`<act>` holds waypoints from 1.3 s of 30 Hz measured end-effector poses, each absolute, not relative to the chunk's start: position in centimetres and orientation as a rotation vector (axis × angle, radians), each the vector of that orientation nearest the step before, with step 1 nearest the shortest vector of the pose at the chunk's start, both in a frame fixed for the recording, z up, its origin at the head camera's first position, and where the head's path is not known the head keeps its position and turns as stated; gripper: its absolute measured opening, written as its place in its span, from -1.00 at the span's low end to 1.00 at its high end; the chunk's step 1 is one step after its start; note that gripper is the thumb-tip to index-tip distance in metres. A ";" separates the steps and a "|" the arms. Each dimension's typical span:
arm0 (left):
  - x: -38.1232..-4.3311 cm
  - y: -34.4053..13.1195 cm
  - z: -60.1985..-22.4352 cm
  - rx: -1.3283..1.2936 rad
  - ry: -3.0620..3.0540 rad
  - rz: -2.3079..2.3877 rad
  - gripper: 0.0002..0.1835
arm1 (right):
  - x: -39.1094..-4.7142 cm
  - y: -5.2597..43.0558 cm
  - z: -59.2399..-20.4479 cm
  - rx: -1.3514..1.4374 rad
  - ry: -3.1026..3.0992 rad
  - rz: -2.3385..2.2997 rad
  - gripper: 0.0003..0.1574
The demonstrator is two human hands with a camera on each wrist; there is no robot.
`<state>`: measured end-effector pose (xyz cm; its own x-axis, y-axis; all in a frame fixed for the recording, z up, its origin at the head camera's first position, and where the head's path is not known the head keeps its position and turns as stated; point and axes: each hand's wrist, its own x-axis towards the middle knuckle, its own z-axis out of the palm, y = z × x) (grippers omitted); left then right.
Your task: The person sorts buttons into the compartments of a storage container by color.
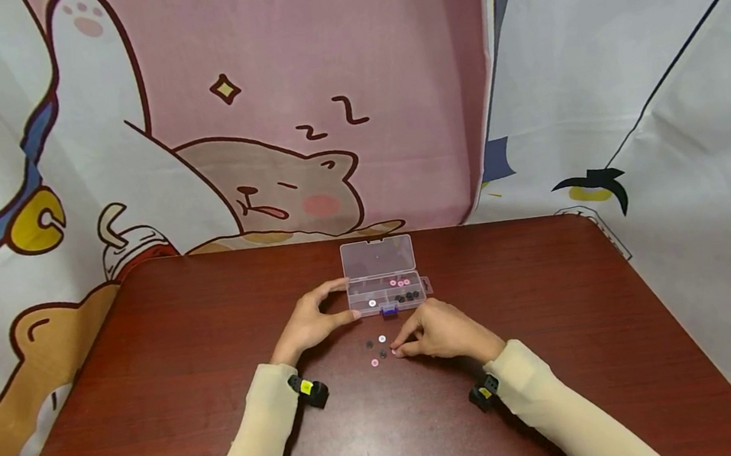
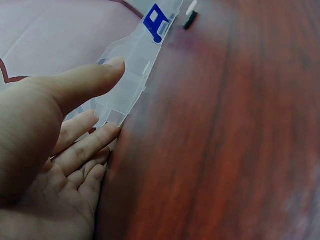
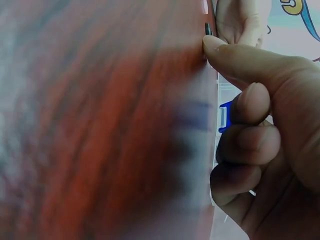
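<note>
A clear plastic compartment box [image 1: 378, 256] stands with its lid raised and a blue latch [image 1: 389, 311] at the front. My left hand [image 1: 311, 324] holds its left end, thumb at the front corner and index finger at the back. Pink buttons [image 1: 400, 283], black buttons [image 1: 409, 297] and a white button [image 1: 372, 303] lie in separate compartments. In front of the box my right hand [image 1: 444, 329] pinches at a small pink button [image 1: 393, 352] on the table, mostly hidden by the fingertips. Beside it lie a white button [image 1: 382, 339], dark buttons [image 1: 383, 353] and another pink button [image 1: 375, 363].
The brown wooden table [image 1: 174, 407] extends to both sides of the box. Behind it hangs a cartoon-printed cloth [image 1: 416, 83]. A clear hanging tab [image 1: 426, 285] sticks out from the box's right end.
</note>
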<state>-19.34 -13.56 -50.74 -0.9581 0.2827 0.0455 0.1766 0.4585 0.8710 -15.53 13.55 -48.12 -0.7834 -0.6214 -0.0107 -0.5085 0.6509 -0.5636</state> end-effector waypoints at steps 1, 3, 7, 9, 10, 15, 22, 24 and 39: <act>-19.4 -13.6 -50.8 0.410 2.591 1.528 -0.30 | -15.5 13.5 -48.0 -0.918 2.663 -0.813 -0.91; -19.4 -13.6 -50.8 0.405 2.588 1.529 -0.31 | -15.6 13.5 -47.9 -0.906 2.662 -0.799 -0.91; -19.5 -13.6 -50.8 0.404 2.582 1.538 -0.31 | -15.6 13.4 -47.5 -0.895 2.695 -0.735 -0.90; -19.6 -13.6 -50.8 0.401 2.577 1.542 -0.31 | -15.7 13.3 -47.3 -0.893 2.718 -0.694 -0.90; -19.6 -13.6 -50.8 0.401 2.576 1.543 -0.31 | -15.7 13.2 -47.2 -0.894 2.724 -0.680 -0.91; -19.6 -13.6 -50.8 0.400 2.584 1.535 -0.30 | -15.8 13.0 -47.2 -0.894 2.729 -0.661 -0.93; -19.4 -13.6 -50.9 0.392 2.580 1.533 -0.30 | -15.8 13.0 -47.5 -0.951 2.750 -0.651 -0.95; -19.4 -13.6 -50.9 0.391 2.580 1.531 -0.30 | -15.7 13.1 -47.5 -0.976 2.754 -0.651 -0.95; -19.4 -13.6 -50.9 0.399 2.578 1.537 -0.30 | -15.9 12.8 -47.4 -1.107 2.732 -0.577 -0.94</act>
